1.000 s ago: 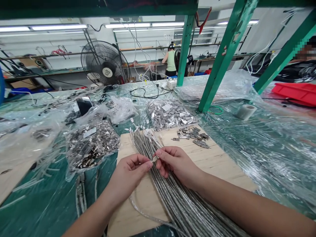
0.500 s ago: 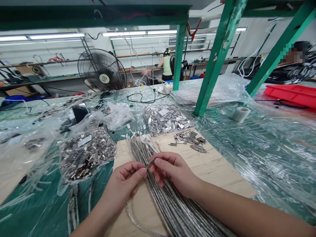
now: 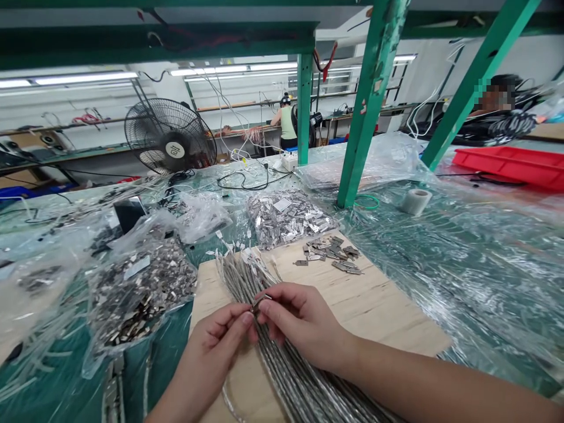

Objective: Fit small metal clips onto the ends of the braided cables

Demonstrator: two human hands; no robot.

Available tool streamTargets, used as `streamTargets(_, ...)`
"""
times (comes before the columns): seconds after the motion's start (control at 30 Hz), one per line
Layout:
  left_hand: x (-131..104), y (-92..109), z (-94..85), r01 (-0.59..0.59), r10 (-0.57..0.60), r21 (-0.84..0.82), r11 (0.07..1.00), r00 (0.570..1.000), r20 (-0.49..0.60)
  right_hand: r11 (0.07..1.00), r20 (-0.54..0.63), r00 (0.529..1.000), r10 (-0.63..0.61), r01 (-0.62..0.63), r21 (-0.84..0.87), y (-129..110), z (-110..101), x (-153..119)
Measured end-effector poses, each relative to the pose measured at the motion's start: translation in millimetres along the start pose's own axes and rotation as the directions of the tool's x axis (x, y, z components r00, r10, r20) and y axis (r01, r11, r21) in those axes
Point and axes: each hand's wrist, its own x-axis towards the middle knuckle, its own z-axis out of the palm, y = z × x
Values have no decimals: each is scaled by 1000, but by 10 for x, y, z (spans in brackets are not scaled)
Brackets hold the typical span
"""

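Observation:
My left hand (image 3: 215,343) is closed in a pinch on the end of a clear-jacketed cable (image 3: 229,402), whose length loops down below it. My right hand (image 3: 306,326) pinches a small flat metal connector piece (image 3: 264,298) right at the left fingertips. Where the two parts meet is mostly covered by fingers. Beneath both hands runs a thick bundle of silvery cables (image 3: 293,382), with white tips at the far end. It lies across a wooden board (image 3: 388,305). Loose metal connector pieces (image 3: 330,254) are scattered on the board's far part.
Two plastic bags of metal pieces, one left (image 3: 145,288) and one behind the board (image 3: 288,217), flank the work. Pliers (image 3: 113,388) lie at lower left. Green posts (image 3: 365,117), a film roll (image 3: 415,201), a red tray (image 3: 511,167) and a fan (image 3: 171,138) stand beyond. Two people are farther back.
The view has shifted slightly, so the scene sits a little lower and to the left. Both hands stay together in their pinch, with the metal piece turned slightly between the fingers.

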Motion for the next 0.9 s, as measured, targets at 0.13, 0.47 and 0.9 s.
streamTargets(0.13,-16,34,15,-23,23,47,999,1000,2,1000,10,1000,16,-16,-8,-14,3,13)
streamTargets(0.47,-18,41,79,-14,15,16,1000,1000,-26,986,58,993,99,-106,130,83,-10,72)
streamTargets(0.9,-4,43,65,9,-5,-76,997,999,46,991,111,992,57,-69,116,33,-13,62)
